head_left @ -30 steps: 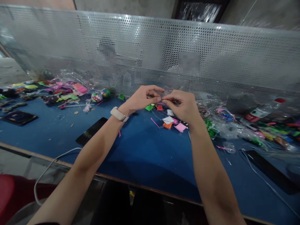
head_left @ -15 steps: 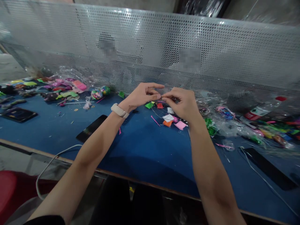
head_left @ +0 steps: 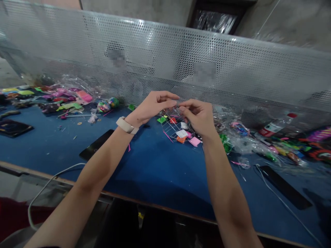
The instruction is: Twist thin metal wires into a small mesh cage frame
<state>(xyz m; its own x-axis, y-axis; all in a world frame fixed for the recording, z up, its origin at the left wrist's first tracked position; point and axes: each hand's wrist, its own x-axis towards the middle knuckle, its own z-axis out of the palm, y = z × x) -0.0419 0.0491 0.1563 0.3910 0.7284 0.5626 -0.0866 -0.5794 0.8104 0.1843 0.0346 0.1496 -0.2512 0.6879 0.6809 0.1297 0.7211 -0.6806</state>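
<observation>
My left hand (head_left: 159,103), with a pale band (head_left: 127,125) on its wrist, is pinched at the upper edge of a thin wire mesh (head_left: 169,129). Close beside it, my right hand (head_left: 198,115) pinches the same edge between thumb and forefinger. The mesh hangs down below the fingertips. Behind and under it lie small packets on the blue table: green (head_left: 162,119), red (head_left: 173,120), white (head_left: 181,133), orange (head_left: 181,140) and pink (head_left: 195,141). Exactly what the fingertips grip is too small to make out.
A perforated metal panel (head_left: 150,51) stands behind the blue table (head_left: 155,168). Phones (head_left: 97,144) lie left, a black slab (head_left: 286,187) with a white cable right. Colourful pieces and plastic bags (head_left: 74,94) line the back; a bottle (head_left: 275,125) lies tilted at right.
The wire mesh now shows clearly below my hands, where only faint lines showed before. The view has shifted a little, and both hands stay close together.
</observation>
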